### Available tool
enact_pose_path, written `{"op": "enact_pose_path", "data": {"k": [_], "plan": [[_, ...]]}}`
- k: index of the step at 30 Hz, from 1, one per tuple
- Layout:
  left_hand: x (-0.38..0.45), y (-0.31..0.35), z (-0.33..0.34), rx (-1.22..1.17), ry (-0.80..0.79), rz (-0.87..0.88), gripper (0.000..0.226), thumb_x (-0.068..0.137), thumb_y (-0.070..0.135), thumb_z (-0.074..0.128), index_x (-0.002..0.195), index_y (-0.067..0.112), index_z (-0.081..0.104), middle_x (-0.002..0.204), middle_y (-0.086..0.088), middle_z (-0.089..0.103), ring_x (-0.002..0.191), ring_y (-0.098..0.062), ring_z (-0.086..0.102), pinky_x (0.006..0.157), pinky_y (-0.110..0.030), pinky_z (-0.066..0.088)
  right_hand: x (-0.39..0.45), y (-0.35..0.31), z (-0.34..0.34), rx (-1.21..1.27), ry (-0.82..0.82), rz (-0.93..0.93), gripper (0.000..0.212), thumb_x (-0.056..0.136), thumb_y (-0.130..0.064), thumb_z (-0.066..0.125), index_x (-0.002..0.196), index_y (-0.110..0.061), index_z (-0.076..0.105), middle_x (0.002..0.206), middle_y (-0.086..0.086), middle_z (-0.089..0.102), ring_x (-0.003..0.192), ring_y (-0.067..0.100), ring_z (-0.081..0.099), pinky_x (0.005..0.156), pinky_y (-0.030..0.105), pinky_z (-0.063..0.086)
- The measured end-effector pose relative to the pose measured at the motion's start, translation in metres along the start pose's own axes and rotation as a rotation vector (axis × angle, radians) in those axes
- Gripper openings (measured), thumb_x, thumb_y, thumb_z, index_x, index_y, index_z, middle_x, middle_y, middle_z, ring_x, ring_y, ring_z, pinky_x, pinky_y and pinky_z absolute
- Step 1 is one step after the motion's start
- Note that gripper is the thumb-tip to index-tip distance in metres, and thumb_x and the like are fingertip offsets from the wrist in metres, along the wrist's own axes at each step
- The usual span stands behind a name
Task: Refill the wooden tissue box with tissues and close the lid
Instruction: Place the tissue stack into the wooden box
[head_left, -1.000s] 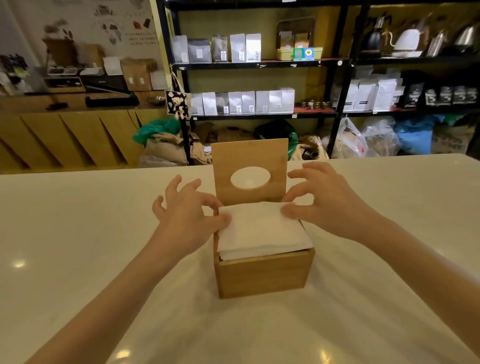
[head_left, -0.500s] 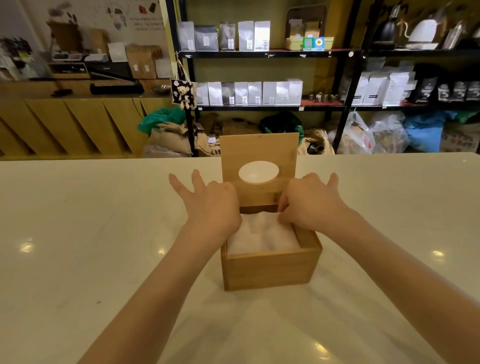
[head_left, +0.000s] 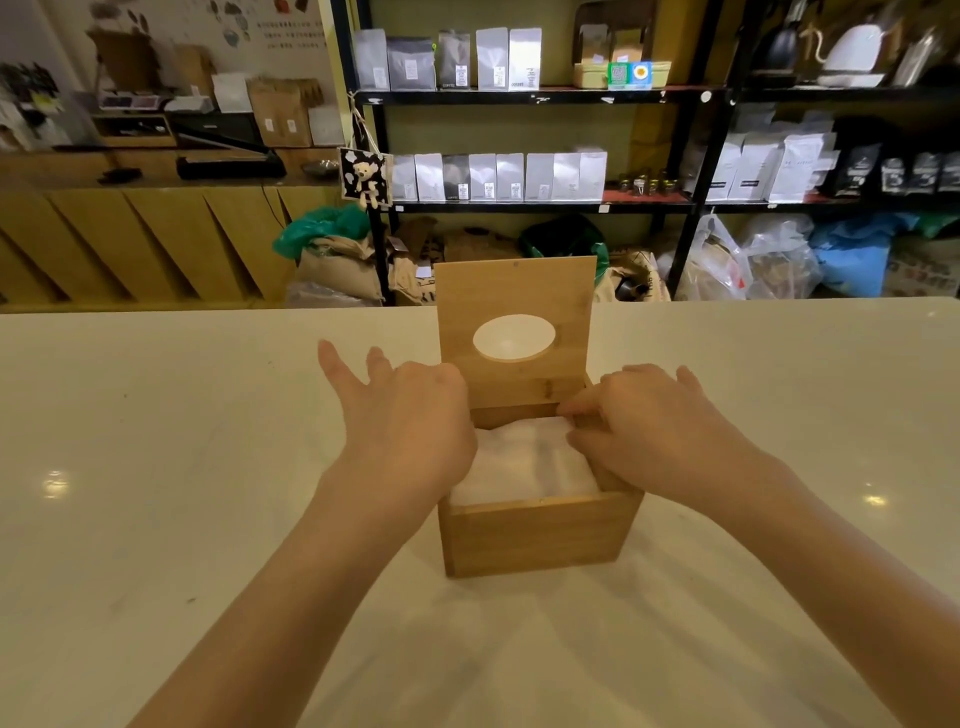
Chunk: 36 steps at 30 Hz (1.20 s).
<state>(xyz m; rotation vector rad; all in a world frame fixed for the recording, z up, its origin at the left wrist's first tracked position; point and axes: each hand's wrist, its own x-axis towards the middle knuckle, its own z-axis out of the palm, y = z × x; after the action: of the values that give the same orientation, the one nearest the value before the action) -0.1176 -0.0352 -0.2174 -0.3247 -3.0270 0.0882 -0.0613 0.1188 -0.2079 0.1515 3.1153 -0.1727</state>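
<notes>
The wooden tissue box stands on the pale countertop right in front of the person, its hinged lid upright at the back with the oval slot facing the camera. A second ago the white tissues sat as a flat stack proud of the rim, pinched at both sides; half a second ago they had dropped inside, and now they lie below the front wall, their top rumpled. The filling step looks essentially done.

The left hand presses down over the left edge of the stack, thumb side hidden inside the box, with two fingers splayed out and touching nothing. The right hand has its fingers curled at the back right corner, tips on the tissue near the hinge; whether they are pinching a sheet or only tucking it cannot be told.

What probably remains is to free a top sheet for the slot and swing the lid forward and down. The hands must clear the rim first, or the lid will land on them.
</notes>
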Motion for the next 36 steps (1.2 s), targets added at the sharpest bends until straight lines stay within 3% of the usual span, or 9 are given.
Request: {"op": "enact_pose_path", "data": {"k": [5, 8, 13, 18, 21, 24, 29, 33, 36], "plan": [[-0.002, 0.003, 0.011, -0.026, -0.152, 0.062, 0.037, 0.09, 0.045, 0.035, 0.089, 0.023, 0.064, 0.131, -0.01, 0.052, 0.139, -0.038, 0.007, 0.099, -0.069, -0.016, -0.004, 0.001, -0.001, 0.164, -0.139, 0.013, 0.032, 0.091, -0.028, 0.035, 0.109, -0.03, 0.061, 0.12, -0.001, 0.057, 0.117, 0.024, 0.043, 0.104, 0.055, 0.027], [0.002, 0.002, 0.022, -0.061, -0.179, 0.023, 0.059, 0.089, 0.056, 0.015, 0.069, 0.021, 0.058, 0.128, -0.009, 0.055, 0.14, -0.036, 0.003, 0.097, -0.068, -0.021, 0.001, -0.002, 0.0, 0.052, -0.25, 0.075, 0.043, 0.092, -0.041, 0.021, 0.092, -0.023, 0.06, 0.105, 0.002, 0.057, 0.112, 0.027, 0.043, 0.106, 0.062, 0.014], [0.002, 0.003, 0.029, -0.11, -0.145, -0.02, 0.076, 0.083, 0.062, 0.0, 0.058, 0.022, 0.06, 0.125, -0.004, 0.058, 0.141, -0.032, 0.005, 0.098, -0.065, -0.024, 0.008, -0.004, -0.002, 0.027, -0.274, 0.104, 0.061, 0.091, -0.052, 0.007, 0.108, -0.027, 0.059, 0.118, 0.001, 0.059, 0.115, 0.027, 0.046, 0.107, 0.064, 0.006], [-0.026, 0.006, 0.024, -0.106, 0.056, 0.013, 0.085, 0.077, 0.066, -0.009, 0.094, 0.035, 0.068, 0.153, -0.01, 0.021, 0.14, -0.031, -0.014, 0.089, -0.056, -0.037, -0.01, -0.001, -0.001, 0.132, -0.219, 0.099, 0.063, 0.092, -0.051, 0.007, 0.107, -0.027, 0.062, 0.12, 0.003, 0.059, 0.119, 0.026, 0.042, 0.11, 0.06, 0.006], [-0.052, 0.009, 0.025, -0.104, 0.177, 0.093, 0.089, 0.074, 0.066, -0.016, 0.1, 0.041, 0.065, 0.156, -0.009, 0.006, 0.136, -0.029, -0.027, 0.083, -0.049, -0.042, -0.027, -0.004, 0.006, 0.075, -0.172, 0.112, 0.064, 0.091, -0.049, 0.005, 0.108, -0.023, 0.061, 0.131, 0.009, 0.05, 0.136, 0.031, 0.021, 0.11, 0.062, 0.001], [-0.056, 0.01, 0.028, -0.102, 0.186, 0.11, 0.096, 0.071, 0.068, -0.017, 0.089, 0.034, 0.072, 0.156, -0.006, 0.006, 0.136, -0.026, -0.027, 0.086, -0.051, -0.04, -0.034, -0.009, 0.017, -0.014, -0.11, 0.149, 0.067, 0.091, -0.047, 0.003, 0.111, -0.015, 0.058, 0.139, 0.016, 0.04, 0.14, 0.035, 0.008, 0.108, 0.066, -0.003], [-0.047, 0.011, 0.034, -0.035, 0.197, 0.101, 0.1, 0.07, 0.072, -0.015, 0.086, 0.028, 0.073, 0.154, -0.003, 0.017, 0.14, -0.026, -0.015, 0.09, -0.055, -0.037, -0.035, -0.01, 0.027, -0.015, 0.021, 0.114, 0.067, 0.091, -0.047, 0.004, 0.107, -0.016, 0.061, 0.138, 0.015, 0.043, 0.141, 0.034, 0.007, 0.107, 0.067, -0.005], [-0.045, 0.008, 0.032, -0.125, 0.202, 0.127, 0.098, 0.068, 0.074, -0.015, 0.103, 0.034, 0.067, 0.155, -0.005, 0.014, 0.139, -0.023, -0.015, 0.092, -0.052, -0.033, -0.04, -0.009, 0.028, 0.12, 0.024, 0.062, 0.064, 0.088, -0.055, 0.005, 0.122, -0.03, 0.053, 0.145, 0.011, 0.035, 0.142, 0.031, 0.002, 0.11, 0.062, -0.005], [-0.051, 0.006, 0.028, -0.235, 0.245, 0.16, 0.086, 0.071, 0.071, -0.009, 0.132, 0.033, 0.039, 0.156, -0.006, 0.003, 0.139, -0.02, -0.018, 0.103, -0.053, -0.022, -0.051, -0.007, 0.027, 0.186, 0.036, -0.005, 0.06, 0.089, -0.057, 0.012, 0.139, -0.027, 0.03, 0.154, 0.008, 0.018, 0.143, 0.027, -0.005, 0.114, 0.055, -0.001]]}}
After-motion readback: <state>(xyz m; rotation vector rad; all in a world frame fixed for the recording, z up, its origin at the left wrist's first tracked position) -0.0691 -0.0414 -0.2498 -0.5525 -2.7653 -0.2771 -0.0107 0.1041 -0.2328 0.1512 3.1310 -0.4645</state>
